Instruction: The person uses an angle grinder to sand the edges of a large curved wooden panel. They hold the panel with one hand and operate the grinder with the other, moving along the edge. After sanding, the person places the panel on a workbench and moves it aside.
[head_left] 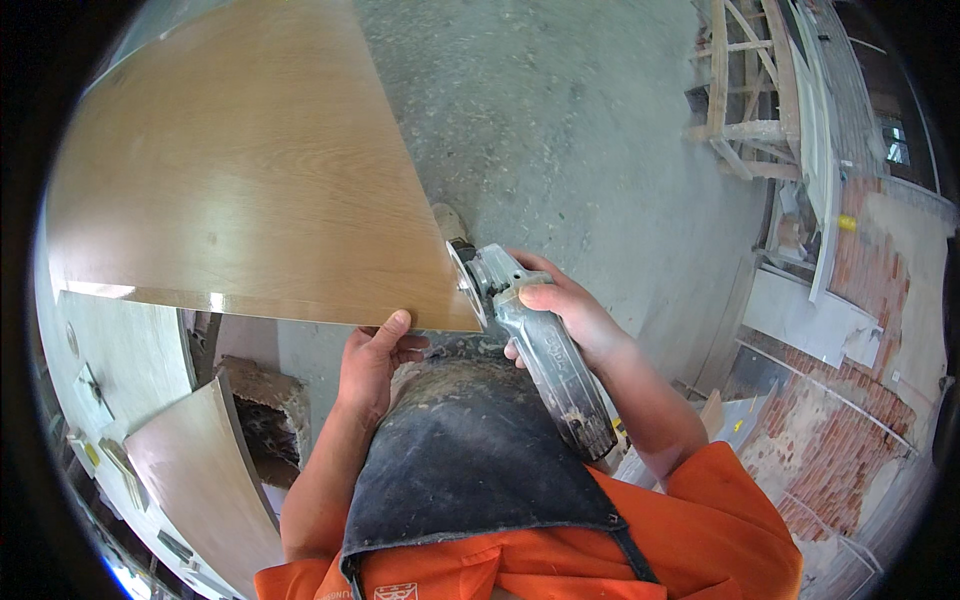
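I have the right hand (572,305) wrapped around the body of a grey angle grinder (550,360), its thumb lying along the top of the casing and its fingers curled beneath. The left hand (370,365) pinches the near edge of a large wood-grain panel (250,190), thumb on the upper face; I can make out some curled fingers below the edge. That panel fills the upper left of my view, its near right corner lying between the two hands. The grinder's disc (467,285) stands on edge right at the panel's right side, close to that corner; I cannot tell from here whether it is spinning. The grinder's rear end points back toward the orange shirt (710,520), over the right side of a dusty dark apron (460,450). Beyond the disc I see the tip of a shoe (452,222) on the grey floor (540,130). Off to the right stand a wooden frame (765,130) and a patchy brick wall (850,440); at lower left, a smaller brown board (205,475) leans at a slant.
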